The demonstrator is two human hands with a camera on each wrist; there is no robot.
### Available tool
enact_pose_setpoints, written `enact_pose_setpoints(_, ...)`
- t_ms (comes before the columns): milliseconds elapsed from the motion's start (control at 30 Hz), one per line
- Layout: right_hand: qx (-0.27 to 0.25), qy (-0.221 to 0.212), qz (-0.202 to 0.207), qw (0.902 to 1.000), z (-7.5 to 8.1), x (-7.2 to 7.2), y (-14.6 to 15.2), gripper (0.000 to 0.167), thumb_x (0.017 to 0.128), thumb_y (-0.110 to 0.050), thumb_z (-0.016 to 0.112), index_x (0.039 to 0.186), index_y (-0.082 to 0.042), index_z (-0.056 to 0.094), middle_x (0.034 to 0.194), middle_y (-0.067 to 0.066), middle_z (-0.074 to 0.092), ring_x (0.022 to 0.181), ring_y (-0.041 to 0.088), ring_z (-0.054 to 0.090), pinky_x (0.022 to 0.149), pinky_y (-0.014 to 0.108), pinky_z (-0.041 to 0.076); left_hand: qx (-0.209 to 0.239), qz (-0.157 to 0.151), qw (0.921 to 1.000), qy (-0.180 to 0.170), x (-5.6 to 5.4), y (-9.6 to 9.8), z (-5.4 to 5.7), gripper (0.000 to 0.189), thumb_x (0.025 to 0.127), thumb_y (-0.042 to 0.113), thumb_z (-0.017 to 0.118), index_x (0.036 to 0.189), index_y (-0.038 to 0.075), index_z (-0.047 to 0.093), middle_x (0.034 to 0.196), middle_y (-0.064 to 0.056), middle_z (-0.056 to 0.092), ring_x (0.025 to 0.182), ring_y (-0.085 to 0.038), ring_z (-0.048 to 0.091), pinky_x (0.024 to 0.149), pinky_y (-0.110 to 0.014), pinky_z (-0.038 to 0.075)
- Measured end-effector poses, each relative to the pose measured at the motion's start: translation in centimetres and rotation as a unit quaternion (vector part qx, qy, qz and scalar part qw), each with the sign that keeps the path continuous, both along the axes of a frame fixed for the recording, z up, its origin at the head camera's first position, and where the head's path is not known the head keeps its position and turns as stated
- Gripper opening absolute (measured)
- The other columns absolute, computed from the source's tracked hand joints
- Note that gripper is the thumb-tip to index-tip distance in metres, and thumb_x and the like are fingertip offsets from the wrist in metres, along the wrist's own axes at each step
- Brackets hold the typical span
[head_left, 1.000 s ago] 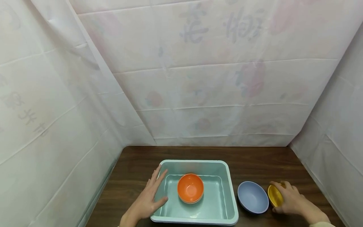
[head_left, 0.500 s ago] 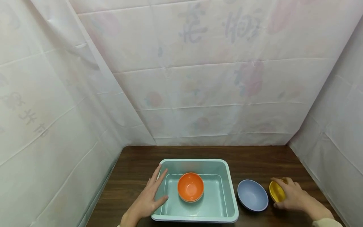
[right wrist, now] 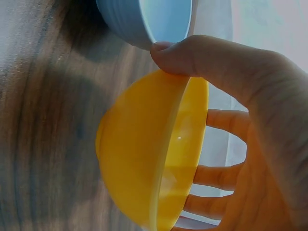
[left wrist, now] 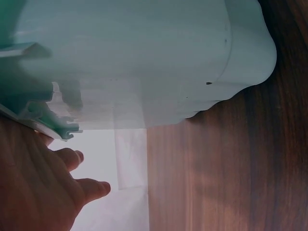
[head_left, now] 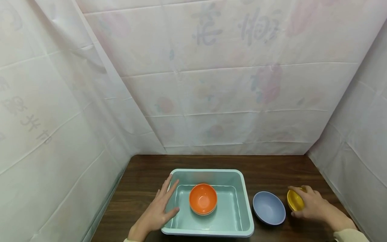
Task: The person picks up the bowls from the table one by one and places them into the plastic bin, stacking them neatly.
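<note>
My right hand [head_left: 314,205] grips a yellow bowl [head_left: 294,200] by its rim. In the right wrist view the thumb is at the near side of the yellow bowl [right wrist: 139,149] and the fingers are along its far rim; the bowl is close over the table. Just left of it stands a blue bowl [head_left: 269,208]. My left hand [head_left: 155,211], fingers spread, rests along the left rim of a pale green plastic basin [head_left: 229,225]. An orange bowl [head_left: 203,199] sits inside the basin, with a pale edge showing beneath it.
The dark wooden table [head_left: 145,168] carries everything. White printed sheeting [head_left: 211,101] hangs behind it, with more sheeting along the left and right sides. The right side sheet comes down close beyond my right forearm.
My right hand and the yellow bowl have shifted slightly toward the back of the table, opening a small gap from the blue bowl. My left hand has stayed on the basin.
</note>
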State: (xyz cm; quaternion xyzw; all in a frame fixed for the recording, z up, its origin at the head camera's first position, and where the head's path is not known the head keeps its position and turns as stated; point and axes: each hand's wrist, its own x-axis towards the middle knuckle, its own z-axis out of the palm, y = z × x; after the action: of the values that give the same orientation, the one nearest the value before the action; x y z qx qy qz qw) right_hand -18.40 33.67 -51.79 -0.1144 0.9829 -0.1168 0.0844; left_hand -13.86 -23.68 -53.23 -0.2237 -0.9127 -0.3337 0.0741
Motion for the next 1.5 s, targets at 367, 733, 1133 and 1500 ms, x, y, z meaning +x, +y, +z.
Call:
enact_pose_setpoints(367, 0.004, 0.027, 0.004, 0.9996, 1.1, -0.5, -0.8, 0.095, 0.068, -0.050, 0.090, 0.144, -0.010, 0.052, 0.133, 0.045, 0.045, 0.107, 0.069, 0.050, 0.067, 0.077, 0.049, -0.001, 0.003, 1.0000, -0.006, -0.2, 0.1, -0.1, 0.080, 0.097, 0.043, 0.064, 0.163, 0.015, 0.031, 0.173, -0.016, 0.011, 0.153, -0.055, 0.018, 0.101, -0.088, 0.025)
enact_pose_setpoints(733, 0.005, 0.021, 0.012, 0.9997, 2.7, -1.0, -1.8, 0.094, 0.069, -0.049, 0.090, 0.146, -0.011, 0.051, 0.135, 0.042, 0.044, 0.109, 0.068, 0.050, 0.068, 0.075, 0.050, 0.006, 0.006, 0.9999, -0.012, 0.0, 0.0, 0.0, 0.078, 0.097, 0.038, 0.065, 0.164, 0.017, 0.031, 0.174, -0.015, 0.010, 0.153, -0.056, 0.016, 0.101, -0.089, 0.023)
enact_pose_setpoints(1133, 0.007, 0.074, 0.030, 0.9968, 4.0, -0.9, -2.9, 0.093, 0.064, -0.047, 0.094, 0.144, -0.016, 0.057, 0.140, 0.038, 0.045, 0.115, 0.065, 0.051, 0.068, 0.077, 0.049, 0.006, 0.013, 0.9996, -0.023, 0.2, 0.1, -0.1, 0.077, 0.097, 0.035, 0.066, 0.163, 0.017, 0.031, 0.174, -0.015, 0.010, 0.153, -0.055, 0.015, 0.102, -0.089, 0.022)
enact_pose_setpoints(1500, -0.001, 0.095, 0.048, 0.9943, 5.3, -0.9, -5.0, 0.091, 0.065, -0.046, 0.093, 0.145, -0.022, 0.057, 0.140, 0.037, 0.047, 0.114, 0.064, 0.052, 0.067, 0.075, 0.050, 0.005, 0.017, 0.9995, -0.027, 0.1, 0.1, -0.2, 0.077, 0.098, 0.042, 0.063, 0.164, 0.020, 0.031, 0.174, -0.015, 0.010, 0.153, -0.055, 0.015, 0.103, -0.088, 0.022)
